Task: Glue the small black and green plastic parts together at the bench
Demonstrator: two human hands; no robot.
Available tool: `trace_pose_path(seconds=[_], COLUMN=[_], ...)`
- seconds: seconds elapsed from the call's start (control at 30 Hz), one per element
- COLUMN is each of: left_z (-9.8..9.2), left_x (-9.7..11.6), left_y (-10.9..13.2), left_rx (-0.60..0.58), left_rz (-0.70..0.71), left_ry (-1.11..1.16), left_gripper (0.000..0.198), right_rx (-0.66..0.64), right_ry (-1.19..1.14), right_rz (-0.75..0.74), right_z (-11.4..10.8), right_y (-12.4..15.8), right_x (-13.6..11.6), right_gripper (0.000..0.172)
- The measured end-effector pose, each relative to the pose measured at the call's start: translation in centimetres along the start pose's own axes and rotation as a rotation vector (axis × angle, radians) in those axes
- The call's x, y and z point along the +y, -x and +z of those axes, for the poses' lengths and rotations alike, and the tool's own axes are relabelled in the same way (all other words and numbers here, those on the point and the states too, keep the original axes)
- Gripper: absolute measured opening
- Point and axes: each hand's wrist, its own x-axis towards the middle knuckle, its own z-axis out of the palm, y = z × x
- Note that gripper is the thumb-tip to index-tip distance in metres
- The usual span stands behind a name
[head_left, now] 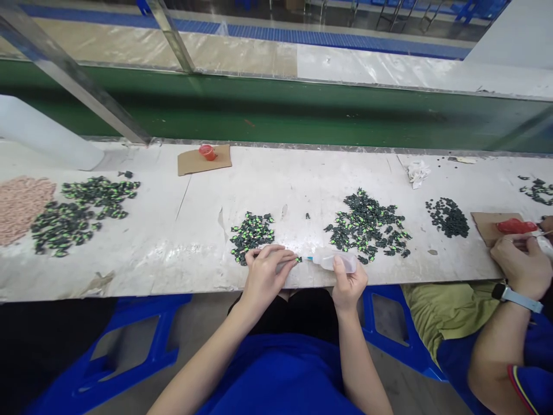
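Observation:
Between the fingertips of my left hand [268, 271] is a small black-and-green part [298, 260], held just above the table near its front edge. My right hand [349, 283] grips a translucent squeeze bottle [334, 260], tilted sideways. Its thin blue tip points left and ends close to the small part; whether they touch I cannot tell. Beyond my left hand lies a pile of black-and-green parts [253, 233]. A larger pile of similar parts [367, 222] spreads behind the bottle. One loose black part [307, 216] sits by itself between the piles.
A red cup [208, 152] stands on cardboard [185, 165] at the back. More black-and-green parts [101, 196] and pink pieces [23, 207] lie left. Small black pieces [449, 218] and crumpled tissue [417, 173] are to the right. A co-worker's hand [521, 262] works at the far right.

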Motion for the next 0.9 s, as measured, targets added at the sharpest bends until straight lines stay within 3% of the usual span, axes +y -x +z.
trace_pose_path(seconds=[0.13, 0.2, 0.33, 0.4, 0.57, 0.73, 0.9], left_z=[-0.7, -1.4, -2.6, -2.4, 0.0, 1.2, -0.6], left_x=[0.0, 0.0, 0.2, 0.3, 0.5, 0.2, -0.3], left_y=[-0.5, -1.5, -5.4, -7.7, -11.8, -12.6, -11.3], left_rx=[-0.074, -0.101, -0.037, -0.051, -0.277, -0.318, -0.300], left_rz=[-0.013, -0.007, 0.037, 0.059, 0.165, 0.196, 0.166], left_ry=[0.027, 0.036, -0.003, -0.046, -0.143, -0.187, -0.157], left_gripper=[0.008, 0.005, 0.013, 0.016, 0.019, 0.013, 0.011], right_rx=[0.134, 0.126, 0.097, 0.089, -0.062, -0.156, -0.257], right_ry=[-0.187, -0.231, -0.177, -0.142, -0.127, 0.154, 0.397], right_rz=[0.092, 0.110, 0.027, -0.001, 0.052, 0.038, 0.012], right_z=[0.3, 0.5, 1.3, 1.9, 3.4, 4.0, 5.7], right_y=[-0.5, -1.1, -2.6, -3.4, -5.6, -8.2, -9.7], right_x=[0.0, -0.6, -2.6, -3.4, -3.4, -2.6, -1.8], right_gripper=[0.026, 0.031, 0.035, 0.036, 0.044, 0.044, 0.036])
